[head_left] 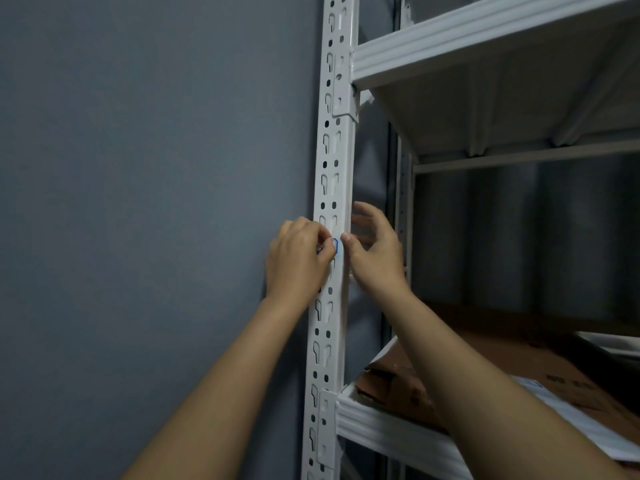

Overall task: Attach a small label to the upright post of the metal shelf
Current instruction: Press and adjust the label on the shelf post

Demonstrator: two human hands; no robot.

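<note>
Evidently the sticking-on step is under way: the small label (336, 249), white with a blue edge, lies against the front face of the white perforated upright post (334, 174), about midway between the upper shelf (485, 36) and the lower shelf (374, 427). The left hand (298, 261) has its fingers curled at the label's left edge, pinching it as far as I can judge, while the right hand (374, 251) lays its thumb against the post just beside the label, its other fingers spread loosely behind the post. Next, I would say, comes pressing the label flat without covering a slot crookedly. A grey wall (156, 168) stands behind; flattened cardboard (519, 368) and a white sheet (588, 420) lie on the lower shelf.
</note>
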